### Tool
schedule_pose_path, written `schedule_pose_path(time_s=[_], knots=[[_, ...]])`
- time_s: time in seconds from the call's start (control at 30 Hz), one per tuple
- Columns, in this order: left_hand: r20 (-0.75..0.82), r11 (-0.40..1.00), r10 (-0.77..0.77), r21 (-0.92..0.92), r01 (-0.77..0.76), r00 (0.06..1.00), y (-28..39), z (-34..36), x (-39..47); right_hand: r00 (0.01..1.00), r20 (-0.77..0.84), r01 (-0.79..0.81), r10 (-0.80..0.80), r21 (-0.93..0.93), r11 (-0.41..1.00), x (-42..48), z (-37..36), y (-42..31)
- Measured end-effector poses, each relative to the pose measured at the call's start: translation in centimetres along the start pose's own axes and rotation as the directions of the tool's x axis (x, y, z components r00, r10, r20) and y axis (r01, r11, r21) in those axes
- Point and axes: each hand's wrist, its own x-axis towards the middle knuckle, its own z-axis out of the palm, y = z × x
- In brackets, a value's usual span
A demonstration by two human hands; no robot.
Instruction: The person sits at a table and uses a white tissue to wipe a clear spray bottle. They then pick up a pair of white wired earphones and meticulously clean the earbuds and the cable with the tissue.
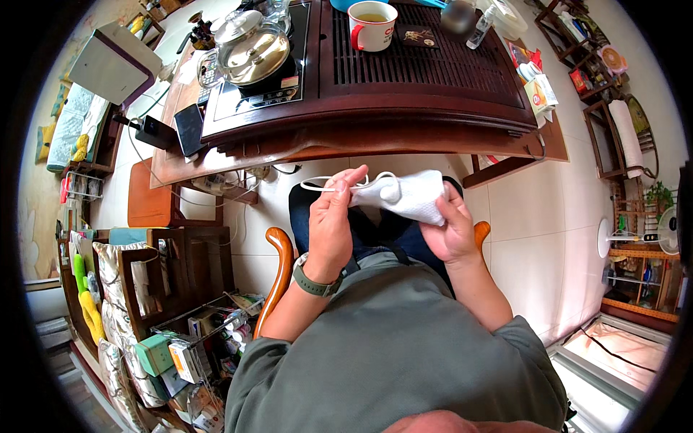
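Observation:
Above my lap I hold a white textured cloth or tissue (422, 192) between both hands. My left hand (331, 227) pinches a white cable (319, 183) that loops out beside its thumb and fingertips. A small rounded white piece (390, 190) lies against the cloth, near the cable; what it belongs to I cannot tell. My right hand (452, 227) grips the cloth's right end between thumb and fingers. Part of the cable is hidden behind the left fingers.
A dark wooden tea tray (422, 103) on the table holds an enamel mug (372, 27) and a glass pot (254, 54) on a cooktop. A phone (189, 130) and black power adapter (156, 132) lie left. Chair arms (279, 270) flank me; a wire rack (200, 335) stands lower left.

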Motion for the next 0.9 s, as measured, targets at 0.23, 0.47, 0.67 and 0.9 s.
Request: schedule_pose_path(time_s=[0.23, 0.47, 0.67, 0.9], knots=[[0.124, 0.94, -0.157, -0.285, 0.187, 0.98, 0.9, 0.1, -1.0, 0.983, 0.148, 0.126, -0.106, -0.135, 0.983, -1.1, 1.2, -2.2], [0.175, 0.898, -0.211, -0.355, 0.261, 0.962, 1.8, 0.0, -1.5, 0.981, 0.025, -0.195, 0.194, 0.114, 0.974, -0.3, 3.5, -2.6], [0.178, 0.899, -0.207, -0.354, 0.259, 0.962, 2.5, -0.5, -1.6, 0.975, 0.124, -0.196, 0.184, 0.092, 0.976, -1.0, 1.6, -1.7], [0.185, 0.913, -0.198, -0.323, 0.25, 0.963, 2.6, -0.5, -1.9, 0.976, -0.037, -0.216, 0.213, -0.171, 0.961, -1.4, 4.1, -0.2]])
